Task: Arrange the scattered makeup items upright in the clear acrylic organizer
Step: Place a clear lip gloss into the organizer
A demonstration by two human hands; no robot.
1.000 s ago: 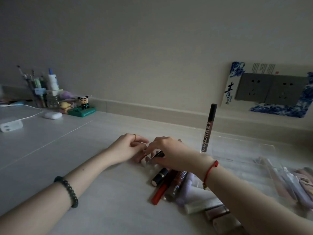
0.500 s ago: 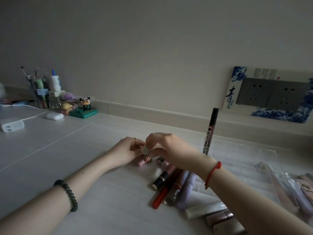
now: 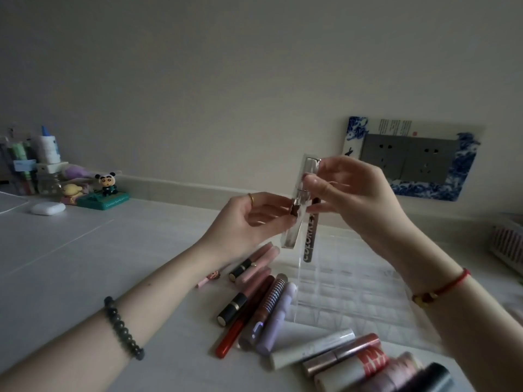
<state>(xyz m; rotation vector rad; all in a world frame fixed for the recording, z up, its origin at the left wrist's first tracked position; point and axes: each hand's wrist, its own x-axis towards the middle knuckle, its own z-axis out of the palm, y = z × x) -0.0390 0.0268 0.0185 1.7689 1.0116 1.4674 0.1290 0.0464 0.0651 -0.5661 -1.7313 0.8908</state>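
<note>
Both hands hold a clear-cased silver lip gloss tube (image 3: 300, 205) upright in the air above the table. My left hand (image 3: 249, 219) pinches its lower part and my right hand (image 3: 348, 190) grips its top. Just behind the tube, a dark COLORKEY pencil (image 3: 310, 239) stands upright in the clear acrylic organizer (image 3: 353, 290), at its near-left corner. Several lipsticks and tubes (image 3: 263, 301) lie scattered on the table left of and in front of the organizer.
More tubes (image 3: 362, 360) lie at the bottom right. A pen holder (image 3: 25, 165), a panda figure (image 3: 106, 185) and a white earbud case (image 3: 48, 208) sit at the far left. A wall socket plate (image 3: 410, 161) is behind; a ribbed pink box (image 3: 509, 244) sits far right.
Both hands rose from the table with the silver tube, which now stands upright between them. The camera view tilted down and closer, showing more scattered items.
</note>
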